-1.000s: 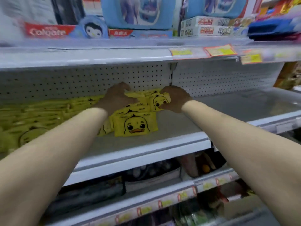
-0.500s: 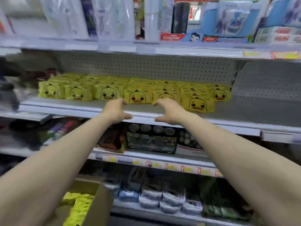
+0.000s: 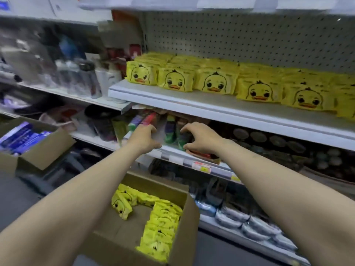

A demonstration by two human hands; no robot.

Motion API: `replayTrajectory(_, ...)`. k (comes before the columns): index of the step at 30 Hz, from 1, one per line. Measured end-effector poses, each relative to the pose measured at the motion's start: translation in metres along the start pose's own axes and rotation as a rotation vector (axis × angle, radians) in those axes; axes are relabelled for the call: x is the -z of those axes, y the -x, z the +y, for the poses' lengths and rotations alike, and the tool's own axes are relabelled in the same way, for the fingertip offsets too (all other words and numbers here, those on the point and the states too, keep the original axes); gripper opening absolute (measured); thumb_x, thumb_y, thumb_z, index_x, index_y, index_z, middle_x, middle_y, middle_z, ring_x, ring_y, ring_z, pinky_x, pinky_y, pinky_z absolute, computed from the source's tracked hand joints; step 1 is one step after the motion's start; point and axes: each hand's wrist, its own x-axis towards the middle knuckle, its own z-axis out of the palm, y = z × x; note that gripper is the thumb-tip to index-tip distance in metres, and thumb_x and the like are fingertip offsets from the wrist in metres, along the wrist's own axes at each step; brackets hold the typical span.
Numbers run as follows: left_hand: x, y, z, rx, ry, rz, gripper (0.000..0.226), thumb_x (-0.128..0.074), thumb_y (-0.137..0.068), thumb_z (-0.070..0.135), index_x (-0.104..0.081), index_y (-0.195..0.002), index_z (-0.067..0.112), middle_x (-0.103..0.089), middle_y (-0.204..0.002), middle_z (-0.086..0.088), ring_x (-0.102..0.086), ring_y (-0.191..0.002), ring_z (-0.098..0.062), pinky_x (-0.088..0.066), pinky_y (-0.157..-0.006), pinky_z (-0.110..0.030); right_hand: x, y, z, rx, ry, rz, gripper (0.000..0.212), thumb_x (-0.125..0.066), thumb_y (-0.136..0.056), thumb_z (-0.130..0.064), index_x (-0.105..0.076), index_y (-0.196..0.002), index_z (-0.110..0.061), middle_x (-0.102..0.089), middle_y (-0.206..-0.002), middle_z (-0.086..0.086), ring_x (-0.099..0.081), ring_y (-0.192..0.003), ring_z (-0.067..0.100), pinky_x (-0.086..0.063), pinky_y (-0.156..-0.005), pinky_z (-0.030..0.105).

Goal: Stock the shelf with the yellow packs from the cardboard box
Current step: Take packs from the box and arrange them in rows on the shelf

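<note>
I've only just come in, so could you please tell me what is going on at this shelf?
A person is stocking yellow duck packs onto the shelf. A row of them already lines it. Both the left hand and right hand hover empty, fingers loosely curled, above the cardboard box, which holds more packs to go.

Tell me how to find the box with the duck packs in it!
Find the white shelf lined with yellow duck packs, then look down, between the person's arms. The open cardboard box is there. The other box, at the left, holds blue packs; this one holds more yellow packs.
</note>
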Motion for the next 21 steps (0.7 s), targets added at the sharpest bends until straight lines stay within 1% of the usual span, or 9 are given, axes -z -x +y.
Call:
replayTrajectory(2, -0.011, -0.015, -0.031, 0.016, 0.004, -0.051, 0.063, -0.080, -0.078, 0.034, -0.054, -0.132, 0.015, -0.055, -0.135, -0.012, -0.053, -0.121, -0.030, -0.042, -0.090, -0.031, -0.028, -0.021, -0.011, -0.043, -0.025, -0.051, 0.060, -0.075, -0.084, -0.037, -0.052, -0.137, -0.021, -0.053, -0.134, 0.006, -0.050, -0.123, 0.025, -0.044, -0.100, 0.039)
replayTrajectory(4, -0.025, -0.036, -0.075, 0.059, 0.005, -0.131, 0.060, -0.080, -0.076, 0.034, -0.056, -0.129, 0.018, -0.058, -0.130, -0.014, -0.057, -0.115, -0.032, -0.044, -0.088, -0.032, -0.070, -0.051, -0.025, -0.099, -0.064, -0.128, 0.060, -0.075, -0.084, -0.038, -0.053, -0.137, -0.021, -0.052, -0.138, 0.008, -0.049, -0.126, 0.027, -0.044, -0.101, 0.040)
replayTrajectory(7, -0.053, -0.056, -0.133, 0.102, -0.002, -0.249, 0.060, -0.081, -0.075, 0.035, -0.058, -0.128, 0.017, -0.060, -0.128, -0.011, -0.056, -0.118, -0.029, -0.043, -0.092, -0.031, -0.133, -0.079, -0.040, -0.171, -0.111, -0.246, 0.059, -0.077, -0.083, -0.037, -0.054, -0.135, -0.019, -0.054, -0.138, 0.009, -0.049, -0.127, 0.028, -0.041, -0.101, 0.035)
replayTrajectory(10, -0.087, -0.062, -0.183, 0.135, 0.006, -0.371, 0.063, -0.080, -0.077, 0.037, -0.056, -0.131, 0.015, -0.059, -0.131, -0.012, -0.053, -0.122, -0.030, -0.045, -0.096, -0.034, -0.190, -0.091, -0.044, -0.236, -0.168, -0.364, 0.060, -0.077, -0.084, -0.036, -0.053, -0.137, -0.018, -0.055, -0.137, 0.008, -0.050, -0.127, 0.026, -0.040, -0.099, 0.031)
replayTrajectory(11, -0.101, -0.062, -0.199, 0.156, 0.011, -0.409, 0.063, -0.080, -0.077, 0.036, -0.056, -0.131, 0.015, -0.058, -0.132, -0.012, -0.052, -0.123, -0.030, -0.045, -0.095, -0.034, -0.209, -0.092, -0.045, -0.260, -0.178, -0.400, 0.061, -0.076, -0.084, -0.037, -0.053, -0.137, -0.018, -0.055, -0.137, 0.009, -0.050, -0.127, 0.027, -0.039, -0.100, 0.031)
replayTrajectory(13, -0.130, -0.057, -0.228, 0.199, 0.026, -0.482, 0.059, -0.079, -0.079, 0.033, -0.056, -0.130, 0.015, -0.059, -0.129, -0.012, -0.052, -0.122, -0.029, -0.045, -0.089, -0.032, -0.246, -0.091, -0.045, -0.312, -0.170, -0.468, 0.061, -0.076, -0.084, -0.039, -0.054, -0.137, -0.020, -0.056, -0.138, 0.009, -0.050, -0.128, 0.028, -0.040, -0.100, 0.032)
replayTrajectory(17, -0.186, -0.042, -0.270, 0.288, 0.085, -0.596, 0.050, -0.075, -0.079, 0.030, -0.059, -0.125, 0.018, -0.065, -0.118, -0.011, -0.061, -0.107, -0.027, -0.046, -0.083, -0.029, -0.316, -0.078, -0.034, -0.411, -0.201, -0.617, 0.061, -0.077, -0.083, -0.040, -0.056, -0.135, -0.018, -0.058, -0.137, 0.009, -0.054, -0.124, 0.027, -0.042, -0.096, 0.032)
replayTrajectory(18, -0.198, -0.039, -0.278, 0.306, 0.100, -0.611, 0.050, -0.075, -0.078, 0.030, -0.060, -0.125, 0.017, -0.066, -0.116, -0.010, -0.062, -0.106, -0.027, -0.047, -0.082, -0.029, -0.331, -0.074, -0.030, -0.446, -0.219, -0.643, 0.060, -0.078, -0.082, -0.039, -0.056, -0.134, -0.019, -0.059, -0.136, 0.008, -0.056, -0.122, 0.026, -0.044, -0.094, 0.031)
replayTrajectory(21, -0.224, -0.033, -0.303, 0.330, 0.117, -0.623, 0.055, -0.072, -0.076, 0.043, -0.061, -0.124, 0.019, -0.066, -0.114, -0.013, -0.062, -0.108, -0.030, -0.046, -0.080, -0.030, -0.371, -0.064, -0.017, -0.537, -0.267, -0.701, 0.059, -0.078, -0.082, -0.039, -0.057, -0.133, -0.021, -0.058, -0.137, 0.006, -0.058, -0.119, 0.026, -0.048, -0.092, 0.032)
